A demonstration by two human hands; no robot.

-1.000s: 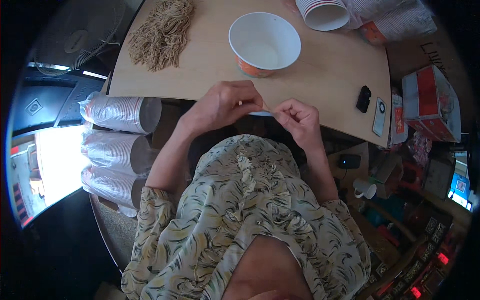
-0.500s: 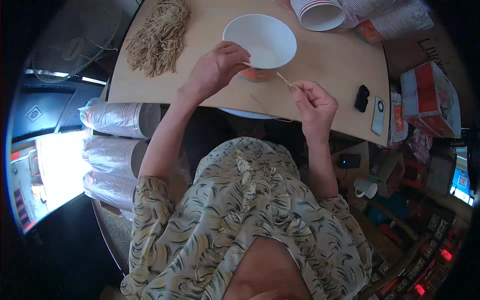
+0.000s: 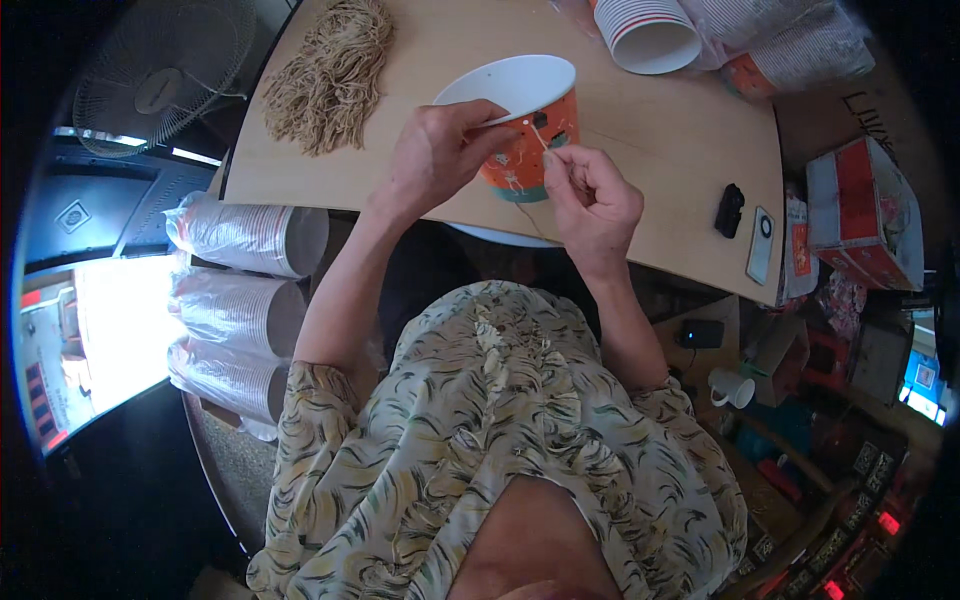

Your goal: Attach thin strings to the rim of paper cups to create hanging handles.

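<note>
Left hand [image 3: 437, 152] grips cup [image 3: 513, 165] rim; right hand [image 3: 597, 203] pinches cord [image 3: 540, 137] at cup's four o'clock. Threading, apparently; needs steady aim.

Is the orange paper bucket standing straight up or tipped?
Tipped: the orange paper bucket shows much of its outer side, its mouth looks narrow and slants away, and the left hand grips its rim.

Cord bundle [image 3: 330, 80] on table [image 3: 660, 140], left of bucket [image 3: 525, 160], with nested tubs [image 3: 652, 42] behind at right
</note>
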